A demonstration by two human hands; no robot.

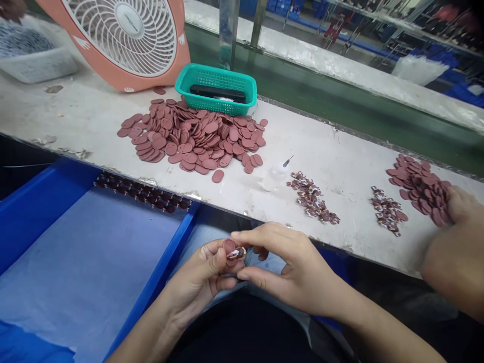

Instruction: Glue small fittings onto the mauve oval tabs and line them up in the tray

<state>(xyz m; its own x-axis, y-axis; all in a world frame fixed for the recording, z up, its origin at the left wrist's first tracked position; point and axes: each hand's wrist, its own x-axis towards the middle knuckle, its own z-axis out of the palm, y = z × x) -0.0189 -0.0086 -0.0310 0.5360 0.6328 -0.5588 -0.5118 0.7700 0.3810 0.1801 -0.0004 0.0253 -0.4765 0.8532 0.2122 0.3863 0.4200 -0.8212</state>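
While the left hand (207, 265) pinches a disc (228, 245), the right hand (294, 259) curves open beside it

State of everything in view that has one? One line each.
Left hand: closed on a reddish disc and small piece
Right hand: half-open by the disc, contact unclear
Large disc pile: loose, heaped
Teal basket: open, black object inside
Fan: running or stopped, can't tell
Needle tip: uncapped
Blue bin: open, dark pieces along far edge
Co-worker's hand: at the right disc pile, blurred
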